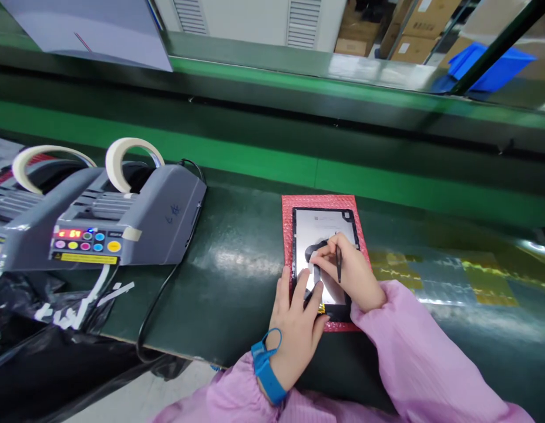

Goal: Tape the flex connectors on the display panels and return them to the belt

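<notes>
A black-framed tablet panel with a silvery inner face (305, 226) lies on a red bubble-wrap sheet (287, 205). My left hand (296, 320), with a blue strap at the wrist, rests flat over the panel's lower left, fingers spread. My right hand (354, 270) is over the panel's middle, fingers pinched and holding a thin black pen-like tool (338, 264). Beneath the right fingertips is a small pale piece at a dark strip; its exact shape is partly hidden. A bit of gold film (322, 308) shows beside my left fingers.
Two grey tape dispensers (167, 217) with tape rolls (118, 167) stand on the left of the green table (237, 235). White tape scraps (67, 317) hang at the left edge. Yellowish film strips (484, 279) lie on the right. A raised ledge runs behind.
</notes>
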`<state>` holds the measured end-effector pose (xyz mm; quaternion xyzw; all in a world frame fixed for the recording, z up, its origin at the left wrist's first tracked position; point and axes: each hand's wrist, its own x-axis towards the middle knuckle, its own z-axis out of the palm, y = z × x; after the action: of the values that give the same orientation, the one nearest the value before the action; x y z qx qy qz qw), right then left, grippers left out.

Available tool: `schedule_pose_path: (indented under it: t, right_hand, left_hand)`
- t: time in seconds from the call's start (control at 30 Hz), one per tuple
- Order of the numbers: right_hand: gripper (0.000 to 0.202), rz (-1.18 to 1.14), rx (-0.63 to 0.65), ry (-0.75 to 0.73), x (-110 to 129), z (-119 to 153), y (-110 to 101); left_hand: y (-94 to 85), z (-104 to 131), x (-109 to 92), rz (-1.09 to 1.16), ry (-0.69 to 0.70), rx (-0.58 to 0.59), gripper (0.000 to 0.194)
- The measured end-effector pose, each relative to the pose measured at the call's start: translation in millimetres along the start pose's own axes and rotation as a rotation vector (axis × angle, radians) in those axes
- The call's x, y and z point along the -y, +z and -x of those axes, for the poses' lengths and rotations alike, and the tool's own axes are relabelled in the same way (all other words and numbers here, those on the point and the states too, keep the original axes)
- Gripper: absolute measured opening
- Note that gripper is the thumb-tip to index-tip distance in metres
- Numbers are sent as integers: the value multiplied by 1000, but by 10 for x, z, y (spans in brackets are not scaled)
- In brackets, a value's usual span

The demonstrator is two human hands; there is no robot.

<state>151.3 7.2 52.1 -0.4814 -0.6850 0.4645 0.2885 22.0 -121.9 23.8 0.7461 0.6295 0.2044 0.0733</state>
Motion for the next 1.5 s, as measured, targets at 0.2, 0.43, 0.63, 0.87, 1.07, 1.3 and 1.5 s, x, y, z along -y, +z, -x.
schedule_pose_path:
  t: [0.2, 0.43, 0.63, 0.87, 1.07, 1.3, 1.5]
  right_hand:
    - [31, 115, -54, 6, 6, -35, 63]
    - [27, 118, -91, 7, 8, -19, 108]
    - [30, 73, -106, 19, 117, 92, 27]
    - [36, 119, -176, -117, 314, 60, -136]
    - [29, 365, -163, -133, 143, 23, 1]
    - [22, 492, -167, -161, 115, 0, 73]
    - [20, 535, -175, -171, 112, -3, 82]
  left_hand:
    - [-23, -9, 2, -9, 11, 30, 48]
    - [8, -5, -2, -7, 2, 22, 49]
    - [-6, -2, 3, 29, 3, -8, 43]
    - [-13, -6, -8, 39, -12, -11, 45]
    - [-7, -2, -5, 36, -9, -13, 45]
    - [-20, -16, -16, 29, -9, -7, 44]
    - [10, -5, -21, 37, -31, -20, 41]
